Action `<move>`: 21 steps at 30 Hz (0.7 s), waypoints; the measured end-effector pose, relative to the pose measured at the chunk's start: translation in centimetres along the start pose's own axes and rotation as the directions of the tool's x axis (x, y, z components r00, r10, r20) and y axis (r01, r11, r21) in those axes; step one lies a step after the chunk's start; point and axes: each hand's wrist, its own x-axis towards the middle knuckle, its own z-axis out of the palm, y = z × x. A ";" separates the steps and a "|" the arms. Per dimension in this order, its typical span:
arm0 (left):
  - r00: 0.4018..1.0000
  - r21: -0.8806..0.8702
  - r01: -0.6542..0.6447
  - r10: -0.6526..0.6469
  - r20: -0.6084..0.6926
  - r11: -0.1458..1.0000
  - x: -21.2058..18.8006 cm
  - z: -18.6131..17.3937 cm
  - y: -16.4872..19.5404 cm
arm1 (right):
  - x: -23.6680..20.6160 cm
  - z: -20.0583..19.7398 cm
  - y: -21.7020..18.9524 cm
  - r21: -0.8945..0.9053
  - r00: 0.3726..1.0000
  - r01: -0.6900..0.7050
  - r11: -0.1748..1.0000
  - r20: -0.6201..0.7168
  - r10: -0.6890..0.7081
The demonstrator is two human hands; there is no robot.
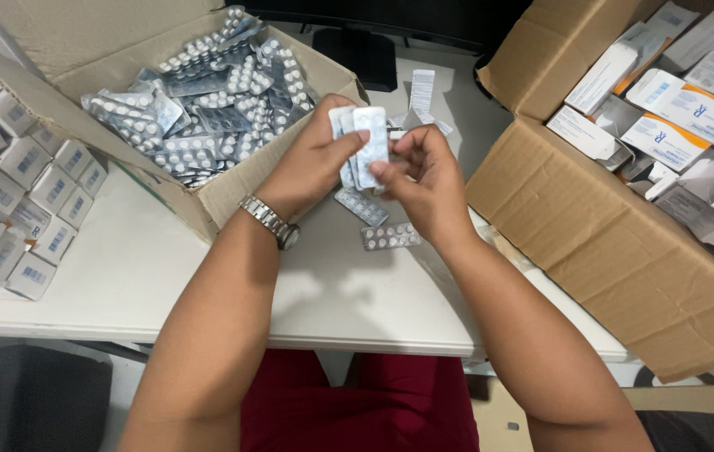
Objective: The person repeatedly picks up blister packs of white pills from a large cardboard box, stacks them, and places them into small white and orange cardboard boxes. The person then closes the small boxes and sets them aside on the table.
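My left hand (311, 163) and my right hand (424, 180) meet above the white table (122, 268), both gripping a small stack of silver blister strips of white pills (365, 142) held upright between the fingers. A metal watch (271, 222) is on my left wrist. Two more blister strips lie flat on the table just below the hands, one (361, 206) under the left hand and one (390, 237) nearer me.
An open cardboard box (231, 188) at the back left is full of loose blister strips (206, 109). Small white cartons (22, 192) are stacked at the left edge. A big cardboard box (608, 243) on the right holds white-and-orange medicine cartons (675, 117). A folded leaflet (421, 90) lies behind the hands.
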 end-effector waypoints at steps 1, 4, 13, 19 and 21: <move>0.999 -0.101 0.033 -0.035 -0.018 0.994 0.0 -0.2 0.1 | -0.1 0.0 -0.2 -0.030 0.996 -0.090 0.995 -0.023 0.090; 0.994 -0.179 0.012 -0.031 -0.105 0.984 0.2 -1.0 0.9 | -0.3 0.3 -1.2 -0.324 0.980 -0.171 0.930 0.040 0.194; 0.997 -0.212 0.034 -0.049 -0.064 0.977 -0.2 -0.5 1.8 | -1.8 2.7 -2.9 -0.866 0.962 0.124 0.484 0.225 0.157; 0.990 -0.207 0.073 -0.095 -0.102 0.976 0.3 -0.3 1.5 | -1.8 2.5 -3.8 -0.851 0.952 0.039 0.523 0.190 0.239; 0.991 -0.185 0.034 -0.058 -0.123 0.982 0.5 -0.5 1.1 | -1.9 2.5 -4.2 -0.833 0.971 0.069 0.550 0.183 0.156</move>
